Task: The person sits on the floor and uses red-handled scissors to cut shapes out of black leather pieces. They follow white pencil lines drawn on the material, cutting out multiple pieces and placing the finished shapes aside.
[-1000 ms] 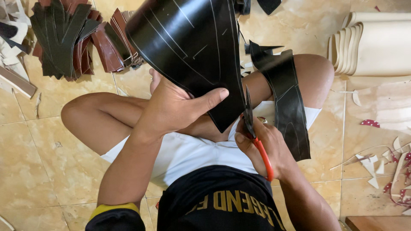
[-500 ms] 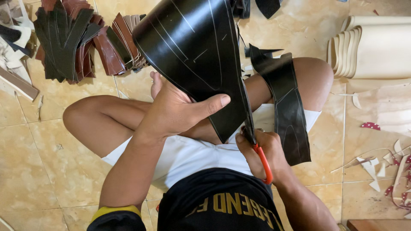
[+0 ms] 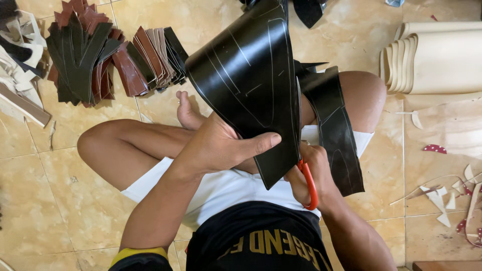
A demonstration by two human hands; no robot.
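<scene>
My left hand (image 3: 221, 145) grips a large curved sheet of black leather (image 3: 248, 75) marked with thin scribed lines, thumb pressed across its lower edge. My right hand (image 3: 314, 173) is closed in the red handles of a pair of scissors (image 3: 307, 183), whose blades run up along the sheet's right edge. A cut black strip (image 3: 334, 128) hangs to the right of the blades, draped over my right knee. I sit cross-legged on the tiled floor.
A fan of cut black and brown leather pieces (image 3: 108, 60) lies on the floor at the upper left. Rolled cream sheets (image 3: 437, 57) lie at the upper right. Pale offcuts (image 3: 444, 198) are scattered on the right, and pale strips (image 3: 20, 100) on the far left.
The scissors have moved up along the sheet's right edge, and the cut strip hanging at the right is longer. My left hand has turned the sheet slightly.
</scene>
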